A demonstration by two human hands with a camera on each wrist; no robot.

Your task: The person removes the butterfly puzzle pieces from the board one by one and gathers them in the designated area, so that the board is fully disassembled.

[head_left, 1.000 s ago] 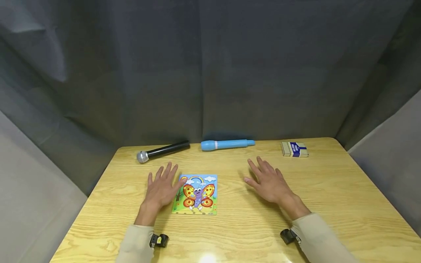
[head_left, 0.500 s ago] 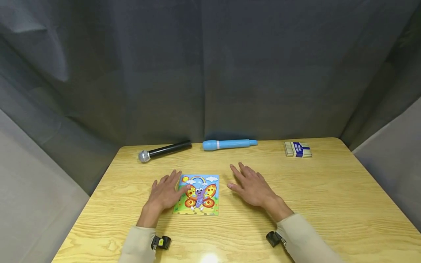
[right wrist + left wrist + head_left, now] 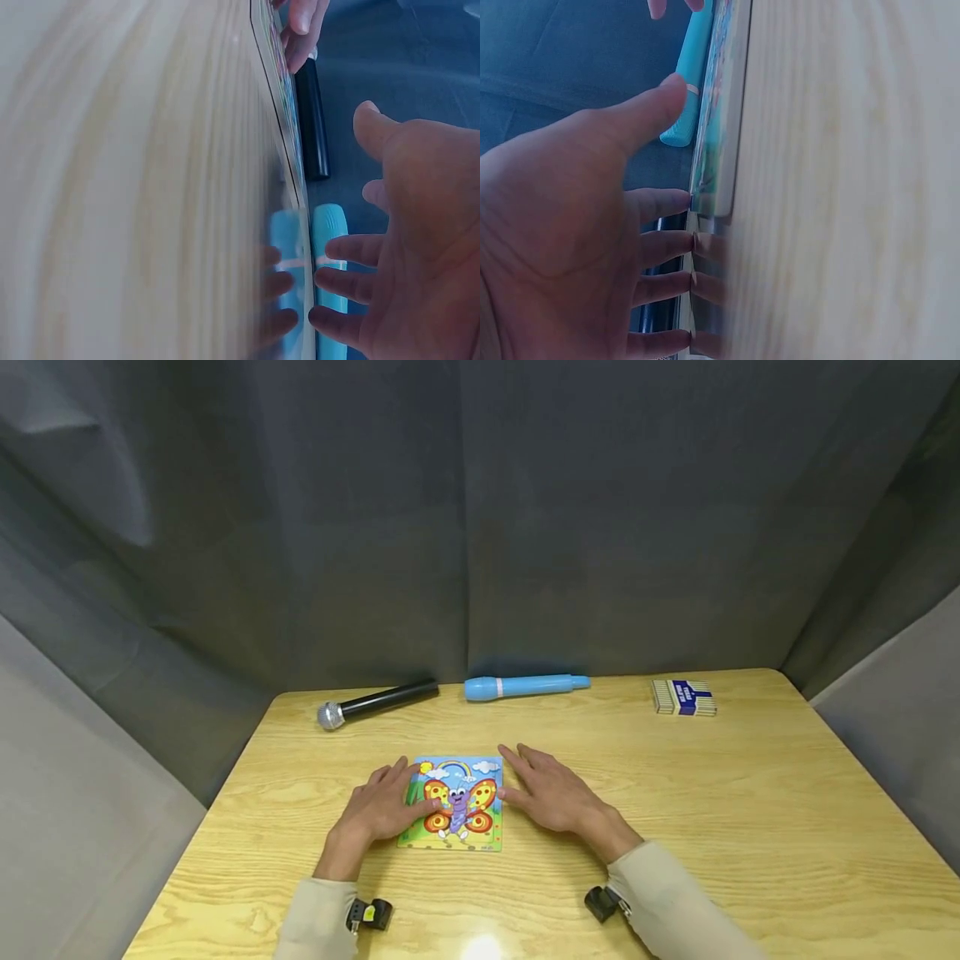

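Here a flat, square butterfly puzzle (image 3: 453, 803) lies between the open left hand (image 3: 382, 810) and right hand (image 3: 551, 793).

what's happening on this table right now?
A person has both hands at a butterfly puzzle lying flat on the wooden table. The left hand rests on its left edge, thumb over the picture; the right hand sits at its right edge, fingers straight. At the far edge lie a black microphone, a blue marker and a small striped box, untouched.
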